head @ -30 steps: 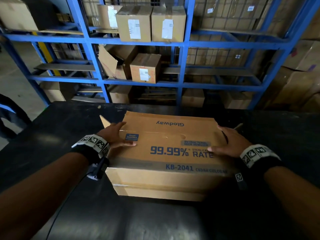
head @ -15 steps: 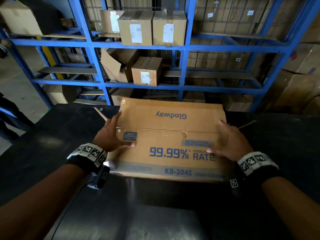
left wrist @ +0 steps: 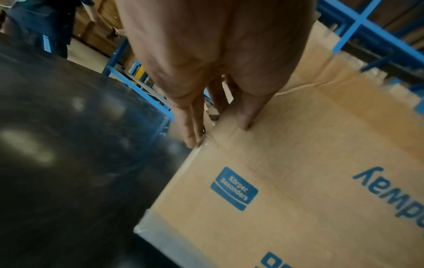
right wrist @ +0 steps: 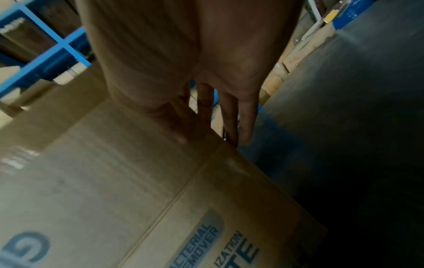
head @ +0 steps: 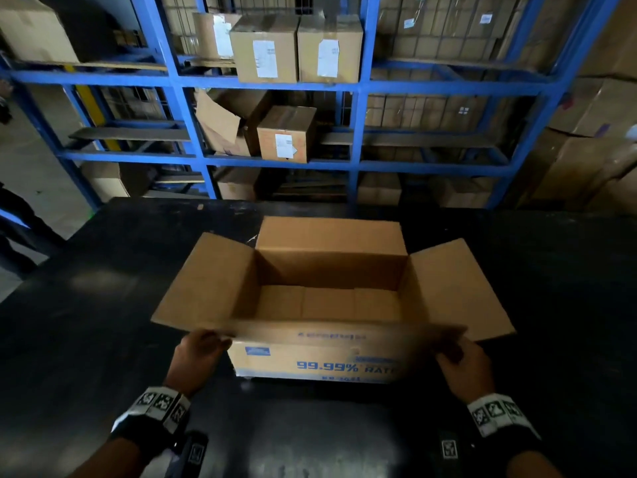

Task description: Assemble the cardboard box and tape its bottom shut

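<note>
Both hands (head: 198,353) (head: 463,365) are pinching the near flap (head: 331,331), seemingly; pulling unevenly risks skewing the box (head: 327,270).

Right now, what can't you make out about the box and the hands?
- Tape on the underside of the cardboard box: hidden, it faces the black table in the head view.
- Near flap: motion-blurred in the head view, print unreadable.
- Left hand fingertips: behind that flap in the head view; the left wrist view shows the thumb on the cardboard.
- Right hand grip: right wrist view dark and blurred.
</note>
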The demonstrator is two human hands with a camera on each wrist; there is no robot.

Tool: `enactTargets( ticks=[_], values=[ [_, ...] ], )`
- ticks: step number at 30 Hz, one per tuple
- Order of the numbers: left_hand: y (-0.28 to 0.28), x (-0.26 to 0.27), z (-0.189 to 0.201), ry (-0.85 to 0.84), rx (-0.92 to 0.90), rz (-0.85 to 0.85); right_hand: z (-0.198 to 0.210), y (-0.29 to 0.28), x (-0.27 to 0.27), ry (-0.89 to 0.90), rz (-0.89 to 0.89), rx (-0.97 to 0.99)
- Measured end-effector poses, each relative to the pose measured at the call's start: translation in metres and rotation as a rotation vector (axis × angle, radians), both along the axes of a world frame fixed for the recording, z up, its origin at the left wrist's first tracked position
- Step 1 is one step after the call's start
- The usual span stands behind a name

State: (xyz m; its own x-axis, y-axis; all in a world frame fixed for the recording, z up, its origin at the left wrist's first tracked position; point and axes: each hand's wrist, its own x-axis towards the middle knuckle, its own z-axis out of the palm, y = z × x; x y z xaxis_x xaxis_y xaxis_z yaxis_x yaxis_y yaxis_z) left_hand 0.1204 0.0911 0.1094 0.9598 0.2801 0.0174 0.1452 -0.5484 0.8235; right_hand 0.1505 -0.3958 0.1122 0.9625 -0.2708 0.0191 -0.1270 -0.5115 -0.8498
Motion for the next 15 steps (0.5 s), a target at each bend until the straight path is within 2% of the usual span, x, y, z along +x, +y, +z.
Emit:
enactTargets(
  ticks=[3, 6, 11, 15],
  values=[
    [0.008, -0.034, -0.019, -0.033, 0.108, -0.205, -0.020, -0.010, -0.033, 0.006, 0.153, -0.033],
    [0.015, -0.057, -0.030, -0.082, 0.137, -0.290, -0.024, -0.018, -0.060, -0.019, 0.250, 0.026],
    [0.009, -0.080, -0.027, -0.153, 0.121, -0.284, -0.030, -0.020, -0.083, 0.037, 0.235, 0.070],
    [0.015, -0.090, -0.025, -0.067, 0.022, -0.163, -0.032, -0.022, -0.089, 0.054, 0.129, 0.013]
  ],
)
